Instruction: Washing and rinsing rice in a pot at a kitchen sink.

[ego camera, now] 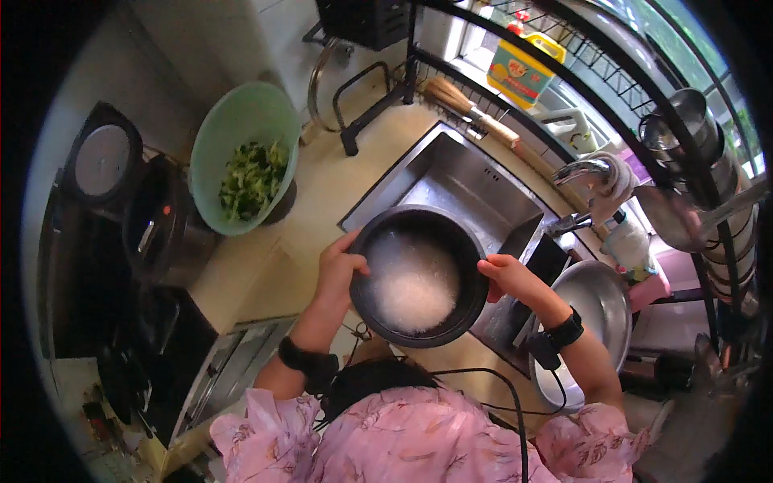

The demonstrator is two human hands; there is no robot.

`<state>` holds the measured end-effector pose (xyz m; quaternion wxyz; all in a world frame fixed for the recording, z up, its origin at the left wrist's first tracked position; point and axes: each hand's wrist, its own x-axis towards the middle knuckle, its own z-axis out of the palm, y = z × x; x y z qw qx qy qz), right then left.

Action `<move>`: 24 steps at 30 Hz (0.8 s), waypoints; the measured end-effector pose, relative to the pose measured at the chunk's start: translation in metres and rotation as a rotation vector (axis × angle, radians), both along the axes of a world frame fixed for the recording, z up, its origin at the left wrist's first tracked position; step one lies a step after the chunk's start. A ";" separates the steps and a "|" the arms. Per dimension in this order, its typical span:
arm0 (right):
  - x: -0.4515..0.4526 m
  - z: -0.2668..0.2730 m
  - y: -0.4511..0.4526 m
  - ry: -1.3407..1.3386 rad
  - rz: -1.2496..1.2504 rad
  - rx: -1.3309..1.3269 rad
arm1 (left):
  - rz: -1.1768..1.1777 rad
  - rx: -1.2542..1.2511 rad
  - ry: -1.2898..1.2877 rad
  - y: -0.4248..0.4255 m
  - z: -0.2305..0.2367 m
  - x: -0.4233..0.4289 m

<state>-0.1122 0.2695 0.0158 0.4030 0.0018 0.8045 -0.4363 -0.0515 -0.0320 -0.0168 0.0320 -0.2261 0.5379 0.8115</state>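
Between my two hands is a dark round cooking pot [468, 259], like a rice cooker's inner pot, held over the near edge of the sink. White rice [416, 296] lies in its bottom, apparently under some cloudy water. My left hand [340, 265] grips the left side of the rim, thumb over the edge. On the opposite side my right hand [513, 278] grips the rim, its fingers partly hidden below. The stainless steel sink [483, 175] shows behind the pot, its near part covered by it.
A green plastic basin [211, 139] with chopped leafy greens [253, 181] stands on the counter [302, 223] at left. Farther left is a lidded pot [163, 223] by the stove. A faucet [583, 172] and a large metal bowl [595, 302] are at right. A black rack [507, 36] spans the window side.
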 end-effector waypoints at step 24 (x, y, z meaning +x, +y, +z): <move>0.046 -0.055 -0.144 0.570 1.566 0.116 | -0.026 -0.136 0.118 0.011 0.017 0.033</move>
